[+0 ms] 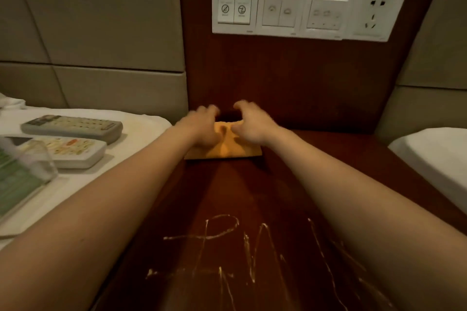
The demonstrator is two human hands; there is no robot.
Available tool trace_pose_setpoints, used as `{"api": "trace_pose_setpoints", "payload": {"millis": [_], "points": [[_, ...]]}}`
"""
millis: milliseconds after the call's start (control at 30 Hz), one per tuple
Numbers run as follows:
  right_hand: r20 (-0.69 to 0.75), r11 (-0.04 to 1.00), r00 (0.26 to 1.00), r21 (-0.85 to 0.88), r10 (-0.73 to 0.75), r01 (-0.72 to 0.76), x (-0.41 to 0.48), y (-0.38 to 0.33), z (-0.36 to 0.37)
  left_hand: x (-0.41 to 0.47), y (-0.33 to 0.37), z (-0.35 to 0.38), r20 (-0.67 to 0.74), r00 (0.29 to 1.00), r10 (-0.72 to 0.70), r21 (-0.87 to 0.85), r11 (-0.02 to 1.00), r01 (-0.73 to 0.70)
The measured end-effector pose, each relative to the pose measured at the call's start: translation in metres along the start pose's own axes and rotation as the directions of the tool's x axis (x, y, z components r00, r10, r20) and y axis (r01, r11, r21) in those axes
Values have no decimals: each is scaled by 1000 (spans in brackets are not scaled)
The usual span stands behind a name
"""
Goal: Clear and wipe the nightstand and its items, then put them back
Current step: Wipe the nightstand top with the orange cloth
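An orange cloth point(227, 150) lies folded flat at the back of the dark wooden nightstand point(252, 209), close to the wooden wall panel. My left hand point(202, 126) rests on the cloth's left part with its fingers curled over the far edge. My right hand point(251, 124) sits on the right part in the same way. Between the two hands the cloth's far edge is bunched up, and both hands seem to grip it. Motion blurs the fingertips. Pale scratch marks point(227, 247) cross the near part of the nightstand top.
On the white bed point(141, 134) to the left lie a grey remote point(72, 127), a white remote point(73, 150) and a clear stand with a green card point(22, 174). A white switch and socket panel point(308, 10) is on the wall. Another white bed point(434, 156) is at the right.
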State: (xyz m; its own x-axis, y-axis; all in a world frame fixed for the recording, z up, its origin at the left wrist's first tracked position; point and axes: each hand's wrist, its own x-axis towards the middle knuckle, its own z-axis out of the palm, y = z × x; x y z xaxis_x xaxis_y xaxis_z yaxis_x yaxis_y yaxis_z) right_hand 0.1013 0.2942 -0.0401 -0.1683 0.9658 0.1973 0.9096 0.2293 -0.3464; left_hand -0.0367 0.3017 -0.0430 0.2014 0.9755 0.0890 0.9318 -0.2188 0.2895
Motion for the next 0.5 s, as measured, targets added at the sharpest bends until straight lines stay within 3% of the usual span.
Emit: {"api": "trace_pose_setpoints", "payload": {"millis": [67,167,267,500], "points": [[264,995,963,-64,-60,80,11,3,13,6,-6,12,153,984,91,35,995,-98],[430,999,903,-45,4,17,24,7,7,16,-12,12,182,979,86,88,991,-104],[405,998,914,-53,-17,42,26,5,0,22,-13,10,187,979,77,122,987,-101],[187,993,980,-90,-63,81,10,-3,12,3,-14,6,138,982,129,170,974,-152]]}}
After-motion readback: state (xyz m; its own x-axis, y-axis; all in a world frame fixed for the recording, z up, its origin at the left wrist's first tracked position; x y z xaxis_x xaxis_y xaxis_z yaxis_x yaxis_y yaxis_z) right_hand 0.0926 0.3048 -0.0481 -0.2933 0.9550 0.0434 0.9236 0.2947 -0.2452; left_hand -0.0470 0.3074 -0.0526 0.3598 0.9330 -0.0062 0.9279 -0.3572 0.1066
